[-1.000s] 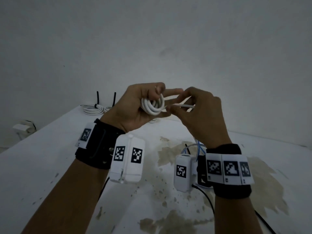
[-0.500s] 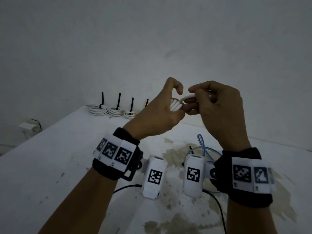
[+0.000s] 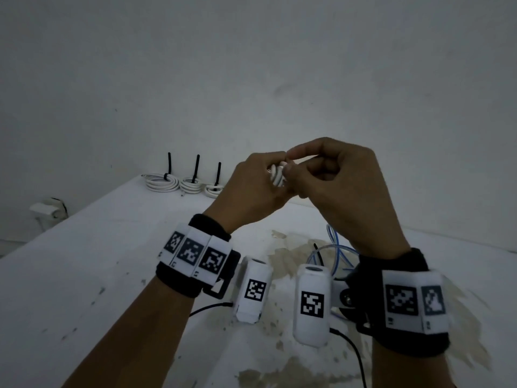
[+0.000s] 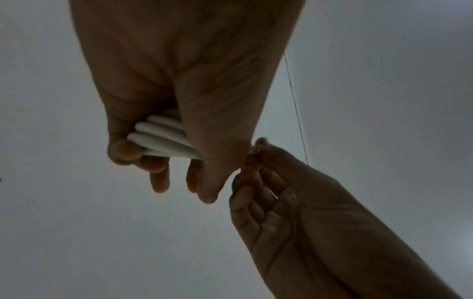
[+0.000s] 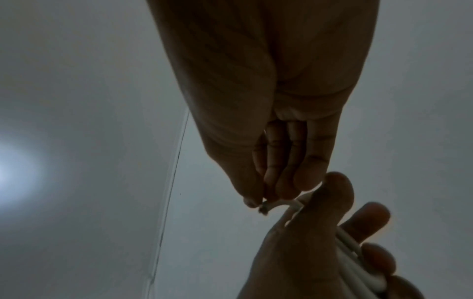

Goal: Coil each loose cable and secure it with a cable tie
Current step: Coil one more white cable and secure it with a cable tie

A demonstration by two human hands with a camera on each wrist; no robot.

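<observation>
A dim, plain grey-white wall (image 3: 251, 65) is filling the upper field. A white surface (image 3: 84, 275) is extending below it, showing brownish stains (image 3: 291, 256) toward 5 o'clock. Light is glowing faintly at 9 o'clock (image 5: 15, 172) in the right-wrist view.

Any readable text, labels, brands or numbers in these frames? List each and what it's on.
None readable.
Left wristband: black-and-white square marker patterns only, no letters.
Right wristband: same kind of markers; the tiny marks under them are too small to read.
Two white wrist camera housings: one marker each, no words.

Black wristbands (image 3: 195, 278) carry white camera pods (image 3: 253, 292) (checker-marked).
</observation>
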